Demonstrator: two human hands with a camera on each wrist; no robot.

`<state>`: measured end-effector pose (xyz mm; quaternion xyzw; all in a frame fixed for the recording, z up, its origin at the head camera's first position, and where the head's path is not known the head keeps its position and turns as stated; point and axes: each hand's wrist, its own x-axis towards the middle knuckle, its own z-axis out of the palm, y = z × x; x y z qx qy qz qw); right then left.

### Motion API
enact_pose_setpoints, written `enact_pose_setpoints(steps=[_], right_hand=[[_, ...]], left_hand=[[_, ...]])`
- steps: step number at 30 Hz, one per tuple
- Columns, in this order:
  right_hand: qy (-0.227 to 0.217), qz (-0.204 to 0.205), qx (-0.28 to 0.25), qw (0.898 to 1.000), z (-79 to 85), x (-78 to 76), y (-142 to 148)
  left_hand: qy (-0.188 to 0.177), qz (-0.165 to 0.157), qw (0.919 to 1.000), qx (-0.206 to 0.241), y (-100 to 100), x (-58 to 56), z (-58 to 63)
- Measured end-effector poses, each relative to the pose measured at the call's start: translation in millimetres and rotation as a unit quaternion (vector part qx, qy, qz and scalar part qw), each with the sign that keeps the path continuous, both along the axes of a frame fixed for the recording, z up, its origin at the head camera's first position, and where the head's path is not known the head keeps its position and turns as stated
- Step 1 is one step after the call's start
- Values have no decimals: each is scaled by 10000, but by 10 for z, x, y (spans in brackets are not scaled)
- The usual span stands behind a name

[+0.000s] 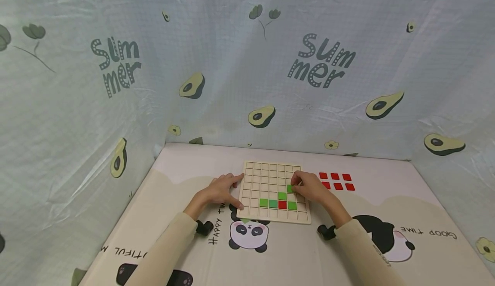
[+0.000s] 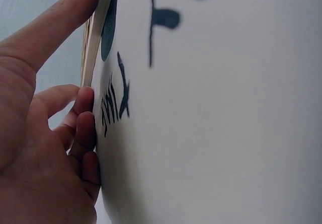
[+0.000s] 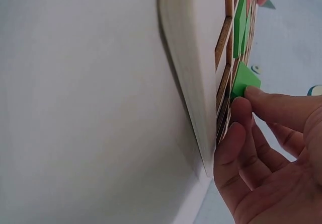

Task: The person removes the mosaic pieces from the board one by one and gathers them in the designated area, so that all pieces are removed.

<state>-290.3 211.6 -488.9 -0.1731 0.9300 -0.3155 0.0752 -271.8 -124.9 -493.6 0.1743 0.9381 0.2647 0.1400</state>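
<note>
A pale wooden grid board lies on the table in the head view. My left hand steadies its left side, thumb on the near corner and forefinger at the edge farther up. In the left wrist view the thumb lies along the board's rim. Over the board's right part, my right hand pinches a green square tile, tilted at the grid in the right wrist view. Several green tiles and one red tile sit in the board's lower cells.
Several loose red tiles lie in two rows to the right of the board, partly behind the right hand. A printed cloth with pandas and lettering covers the table. Hanging sheets with avocado prints enclose the back and sides.
</note>
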Motion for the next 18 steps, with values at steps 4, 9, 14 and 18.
enact_pose_setpoints(steps=[4, 9, 14, 18], right_hand=[[71, 58, -37, 10000, 6, 5, 13], [20, -32, -79, 10000, 29, 18, 77], [9, -213, -89, 9997, 78, 49, 232], [93, -260, -136, 9995, 127, 83, 406]], left_hand=[[-8, 5, 10000, 26, 6, -2, -9], [-22, 14, 10000, 22, 14, -9, -19], [-16, 18, 10000, 6, 16, -9, -27], [-24, 47, 10000, 17, 9, -8, -26]])
